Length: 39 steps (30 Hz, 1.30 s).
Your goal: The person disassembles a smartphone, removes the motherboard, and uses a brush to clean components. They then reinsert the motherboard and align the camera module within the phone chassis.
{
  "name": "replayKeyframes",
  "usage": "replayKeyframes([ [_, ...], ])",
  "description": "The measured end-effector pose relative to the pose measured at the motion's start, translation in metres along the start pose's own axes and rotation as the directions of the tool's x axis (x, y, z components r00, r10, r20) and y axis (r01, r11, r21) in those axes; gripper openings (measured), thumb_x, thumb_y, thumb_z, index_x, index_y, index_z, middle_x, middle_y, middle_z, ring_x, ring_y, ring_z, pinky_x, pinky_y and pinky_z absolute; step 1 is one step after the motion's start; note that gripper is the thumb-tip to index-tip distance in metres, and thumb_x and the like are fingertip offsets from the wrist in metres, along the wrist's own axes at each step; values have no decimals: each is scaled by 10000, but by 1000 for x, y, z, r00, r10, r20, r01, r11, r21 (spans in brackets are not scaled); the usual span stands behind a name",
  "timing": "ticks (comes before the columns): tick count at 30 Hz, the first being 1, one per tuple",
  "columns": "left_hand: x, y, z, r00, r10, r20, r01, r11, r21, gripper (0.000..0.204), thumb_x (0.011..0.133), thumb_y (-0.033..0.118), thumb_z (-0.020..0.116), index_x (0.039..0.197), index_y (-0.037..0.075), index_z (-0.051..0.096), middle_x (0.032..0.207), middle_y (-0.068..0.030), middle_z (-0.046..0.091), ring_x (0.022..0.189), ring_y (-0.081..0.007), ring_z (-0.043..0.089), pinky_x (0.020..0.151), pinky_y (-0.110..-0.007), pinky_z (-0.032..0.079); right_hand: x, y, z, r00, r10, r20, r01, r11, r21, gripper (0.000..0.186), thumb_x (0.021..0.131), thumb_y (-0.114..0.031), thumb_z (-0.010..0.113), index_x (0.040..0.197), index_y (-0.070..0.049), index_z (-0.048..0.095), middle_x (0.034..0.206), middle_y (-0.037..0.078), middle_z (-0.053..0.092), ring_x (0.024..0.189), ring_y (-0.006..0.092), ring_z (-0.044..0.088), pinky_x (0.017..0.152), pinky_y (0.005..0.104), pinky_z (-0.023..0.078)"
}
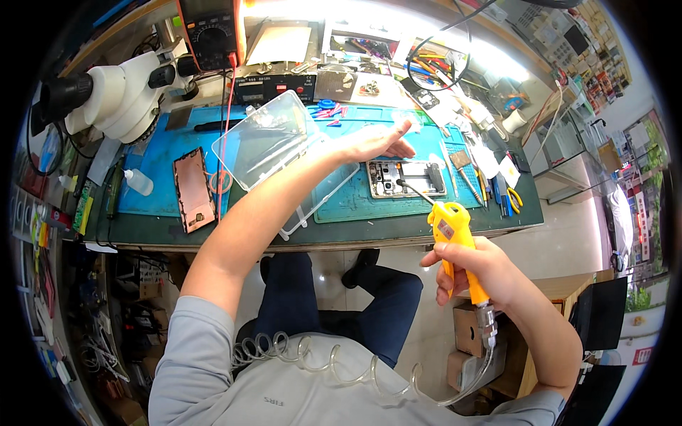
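Note:
My right hand grips a yellow air blow gun with a coiled clear hose; its thin nozzle points at an opened phone on the blue mat. My left hand is held open, fingers extended, just above and behind the phone. Beneath my left forearm lies an open clear plastic case. A detached copper-coloured phone panel rests at the left.
A white microscope stands at the back left beside an orange multimeter. Small blue and pink tools lie at the back, and a brush and pliers at the right. A white squeeze bottle is left of the panel.

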<state>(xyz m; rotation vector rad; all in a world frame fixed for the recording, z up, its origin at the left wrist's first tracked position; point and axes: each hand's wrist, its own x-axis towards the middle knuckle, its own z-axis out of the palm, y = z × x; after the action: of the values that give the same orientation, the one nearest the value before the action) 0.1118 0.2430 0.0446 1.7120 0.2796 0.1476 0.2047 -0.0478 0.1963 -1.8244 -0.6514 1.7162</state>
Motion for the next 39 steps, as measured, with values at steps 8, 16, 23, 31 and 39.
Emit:
replayKeyframes([
  [8,-3,1,2,1000,5,0,-5,999,35,1001,1057,768,138,1400,-11,664,1424,-208,661,1388,-309,586,1240,-410,389,0,5,-1,1000,1,26,0,1000,-31,420,1029,-388,655,1133,18,660,761,72,670,689,211,730,661,300,528],
  [16,10,-1,7,1000,8,9,-8,1000,10,995,1061,761,154,1396,-28,658,1422,-224,656,1389,-305,583,1243,-413,387,-6,20,-8,1000,-18,-2,18,999,29,424,1027,-364,658,1170,35,651,767,79,663,691,229,724,697,314,550],
  [23,8,-11,-5,710,584,-393,-412,798,440,475,1132,390,471,1375,23,647,1315,-202,699,1230,-312,659,1095,-409,492,-10,60,23,775,-614,-147,622,783,7,418,1066,-238,549,1398,12,505,1027,123,724,1068,281,719,1047,455,525],
  [31,-272,38,133,536,406,-740,-394,896,206,407,1068,155,615,1441,14,531,1061,-42,667,906,-125,645,828,-312,539,54,97,123,246,-963,-107,962,256,-94,569,1109,-459,490,1449,-5,436,1152,132,594,1237,296,612,1160,472,412],
  [39,-467,-36,323,104,208,-973,388,892,232,436,956,216,723,1324,18,597,1229,-189,641,1141,-422,642,940,-477,539,55,118,329,101,-608,788,990,141,-19,756,857,-346,876,1363,42,469,1418,238,521,1407,419,471,1192,502,367],
])
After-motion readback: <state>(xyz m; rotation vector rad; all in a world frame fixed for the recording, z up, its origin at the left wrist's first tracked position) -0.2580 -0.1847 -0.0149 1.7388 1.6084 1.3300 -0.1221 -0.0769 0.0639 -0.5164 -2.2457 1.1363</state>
